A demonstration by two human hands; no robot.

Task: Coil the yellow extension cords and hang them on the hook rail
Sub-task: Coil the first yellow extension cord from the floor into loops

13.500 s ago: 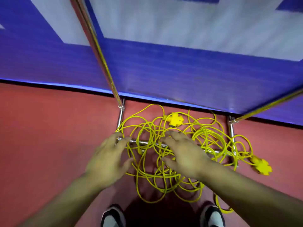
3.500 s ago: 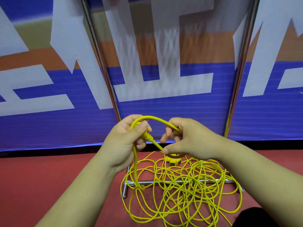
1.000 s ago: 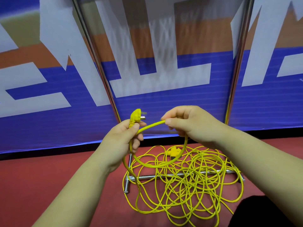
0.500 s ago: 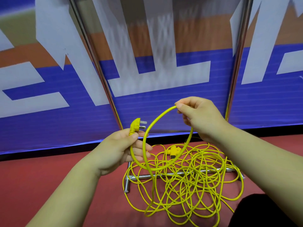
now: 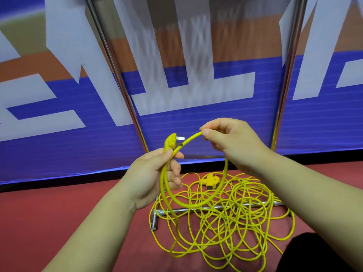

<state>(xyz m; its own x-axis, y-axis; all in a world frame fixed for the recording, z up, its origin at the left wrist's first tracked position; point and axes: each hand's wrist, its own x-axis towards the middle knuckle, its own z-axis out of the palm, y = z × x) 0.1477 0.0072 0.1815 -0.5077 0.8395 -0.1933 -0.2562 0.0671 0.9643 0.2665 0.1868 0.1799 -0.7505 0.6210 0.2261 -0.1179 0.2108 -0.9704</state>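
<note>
Gripping the neck of a yellow plug [image 5: 170, 143], the left hand [image 5: 157, 176] is seen at centre frame with its thumb pressed over the cord and its fingers curled around it. The plug's metal prongs point right, clear of the hand. From this grip a single loop of the yellow extension cord [image 5: 198, 203] is formed: it drops below the left hand, curves right and rises to the right hand [image 5: 228, 143]. There the cord is pinched between thumb and forefinger, the remaining fingers being folded underneath. The loop's upper arc runs from the right fingertips back toward the plug, so that a near-closed circle is held between the two hands, above the floor.

The rest of the cord is observed as a loose tangled pile [image 5: 231, 228] on the red floor [image 5: 59, 213], below and to the right of the hands. A yellow multi-way socket block [image 5: 211, 182] lies at the far edge of the pile. The pile is draped over a chrome base bar [image 5: 216, 208] of a stand, whose short foot [image 5: 154, 222] projects toward the camera at left. Two chrome uprights [image 5: 117, 75] [image 5: 286, 75] rise from this base in front of a blue, white and orange banner [image 5: 196, 95]. No container is recorded in view; the cord is held only by hands and floor. A dark shape [image 5: 306, 254] occupies the lower right corner; its identity cannot be told.
</note>
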